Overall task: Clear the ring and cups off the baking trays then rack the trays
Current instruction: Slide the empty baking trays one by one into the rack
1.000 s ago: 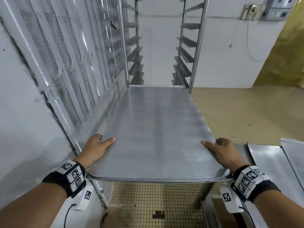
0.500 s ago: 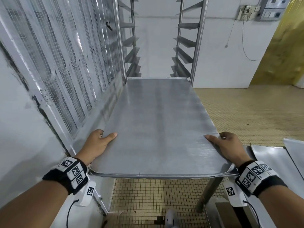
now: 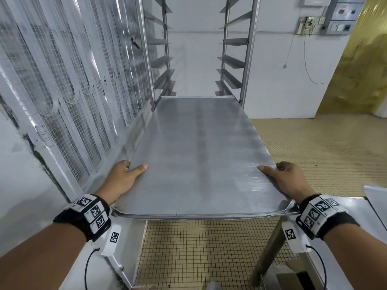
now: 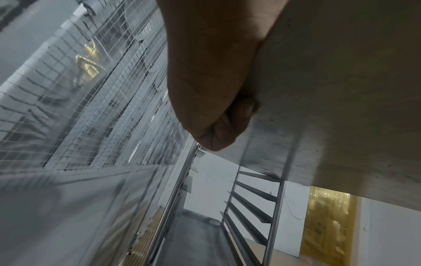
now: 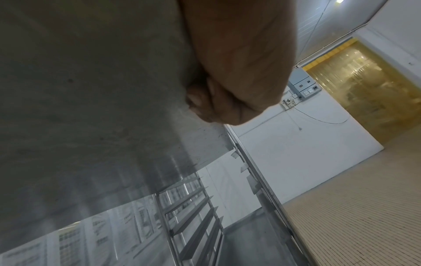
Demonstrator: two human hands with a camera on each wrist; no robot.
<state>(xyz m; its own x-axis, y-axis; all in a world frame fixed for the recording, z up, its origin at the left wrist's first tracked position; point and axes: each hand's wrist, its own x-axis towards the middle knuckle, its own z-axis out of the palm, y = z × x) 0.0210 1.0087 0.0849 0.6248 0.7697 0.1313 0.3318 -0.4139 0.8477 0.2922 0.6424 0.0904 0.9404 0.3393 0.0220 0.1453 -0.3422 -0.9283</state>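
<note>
A large bare metal baking tray (image 3: 196, 155) is held level in front of me, its far end reaching the uprights of the tall steel rack (image 3: 249, 51). My left hand (image 3: 127, 174) grips the tray's left edge, thumb on top and fingers curled underneath. My right hand (image 3: 284, 176) grips the right edge the same way. The left wrist view shows the left hand (image 4: 216, 111) curled under the tray's underside (image 4: 341, 90). In the right wrist view the right hand (image 5: 232, 93) is wrapped under the tray's underside (image 5: 91, 108), with the rack's angled runners (image 5: 191, 207) below. No ring or cups are in view.
A wire-mesh window wall (image 3: 69, 80) runs close along the left. More trays (image 3: 360, 208) lie on a steel table at the right, its leg (image 3: 266, 254) below. Tiled floor (image 3: 314, 147) spreads to the right, with a yellow strip curtain (image 3: 360, 59) beyond.
Both hands have carried the tray forward, so its far end now sits nearer the rack uprights. The grip of both hands is unchanged.
</note>
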